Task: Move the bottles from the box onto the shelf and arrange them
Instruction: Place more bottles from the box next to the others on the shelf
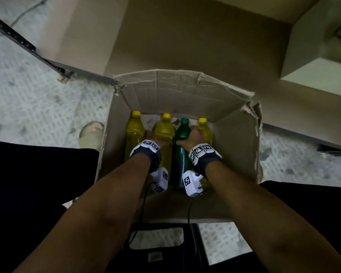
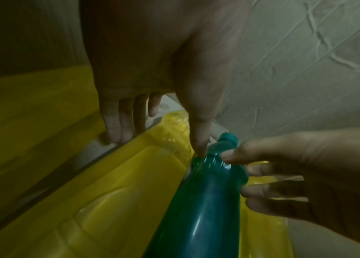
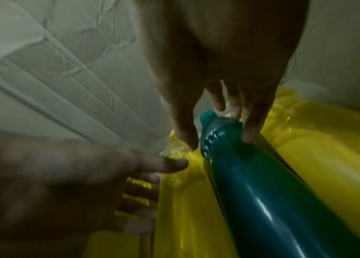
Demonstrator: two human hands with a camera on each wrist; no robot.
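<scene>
An open cardboard box (image 1: 185, 91) holds three yellow bottles and one green bottle (image 1: 180, 160), all lying with their caps pointing away from me. My left hand (image 1: 152, 137) grips the middle yellow bottle (image 1: 164, 131) near its shoulder. In the left wrist view that hand (image 2: 159, 146) has its fingers down one side of this yellow bottle (image 2: 130, 174) and its thumb down the other. My right hand (image 1: 193, 136) grips the green bottle's shoulder. In the right wrist view the hand (image 3: 219, 141) pinches the green bottle (image 3: 263, 200) between thumb and fingers.
Another yellow bottle (image 1: 134, 131) lies against the box's left wall and a third (image 1: 204, 127) by the right wall. A beige shelf board (image 1: 185, 36) stands beyond the box, with a dark metal rail (image 1: 18, 38) at the left. A sandalled foot (image 1: 91, 133) is on the floor.
</scene>
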